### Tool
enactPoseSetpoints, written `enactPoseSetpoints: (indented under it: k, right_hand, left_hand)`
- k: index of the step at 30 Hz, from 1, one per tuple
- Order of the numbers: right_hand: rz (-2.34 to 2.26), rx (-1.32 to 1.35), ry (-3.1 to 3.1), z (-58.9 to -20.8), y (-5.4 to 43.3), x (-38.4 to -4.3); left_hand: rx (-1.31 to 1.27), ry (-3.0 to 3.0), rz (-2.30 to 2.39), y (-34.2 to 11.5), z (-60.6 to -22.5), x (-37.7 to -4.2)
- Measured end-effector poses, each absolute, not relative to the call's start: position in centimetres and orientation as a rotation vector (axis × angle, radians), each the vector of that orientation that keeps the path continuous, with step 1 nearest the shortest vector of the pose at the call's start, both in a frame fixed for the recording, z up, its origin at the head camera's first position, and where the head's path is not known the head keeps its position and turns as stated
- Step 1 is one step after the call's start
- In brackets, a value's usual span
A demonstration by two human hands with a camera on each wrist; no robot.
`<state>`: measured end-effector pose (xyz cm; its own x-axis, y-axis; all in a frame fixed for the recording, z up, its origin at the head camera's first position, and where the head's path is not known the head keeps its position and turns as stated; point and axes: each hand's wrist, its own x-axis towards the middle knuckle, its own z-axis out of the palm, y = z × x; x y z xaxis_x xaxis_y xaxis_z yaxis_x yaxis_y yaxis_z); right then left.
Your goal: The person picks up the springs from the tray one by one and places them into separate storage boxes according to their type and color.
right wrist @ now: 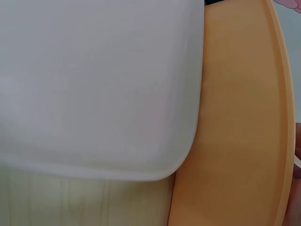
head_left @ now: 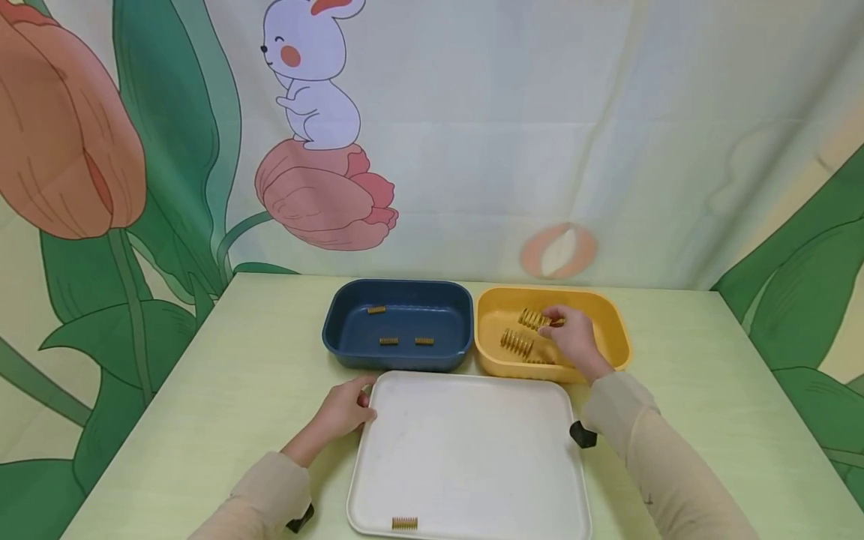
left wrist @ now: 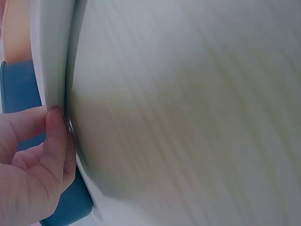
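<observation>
My left hand (head_left: 342,409) grips the left rim of a white tray (head_left: 472,450) near its far corner; in the left wrist view, the thumb and fingers (left wrist: 56,141) pinch that rim. Inside the yellow bin (head_left: 486,360), my right hand (head_left: 570,335) pinches a large gold coil spring (head_left: 533,320) with its fingertips. Another large spring (head_left: 516,343) lies beside it, and a further one (head_left: 540,362) is partly hidden by the near wall. One small gold spring (head_left: 405,523) lies at the tray's near edge. In the right wrist view, the bin's wall hides most of the hand.
Left of the yellow bin, touching or nearly touching it, stands a dark blue bin (head_left: 398,362) with three small springs (head_left: 388,341) spread on its floor. Both bins stand just beyond the tray's far edge. A printed curtain (head_left: 472,187) hangs behind the pale green table (head_left: 223,375).
</observation>
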<state>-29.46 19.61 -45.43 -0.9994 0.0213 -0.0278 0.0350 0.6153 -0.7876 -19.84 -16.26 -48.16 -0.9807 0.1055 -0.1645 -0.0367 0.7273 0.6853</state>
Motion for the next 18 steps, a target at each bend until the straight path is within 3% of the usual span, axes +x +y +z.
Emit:
enactPoseSetpoints:
  k: [18]
  right_hand:
    - [-1.26,-0.058,2.806,-45.21,20.61,-29.78]
  left_hand:
    - [0.071,2.758,1.076,-16.3,-48.19,-19.74]
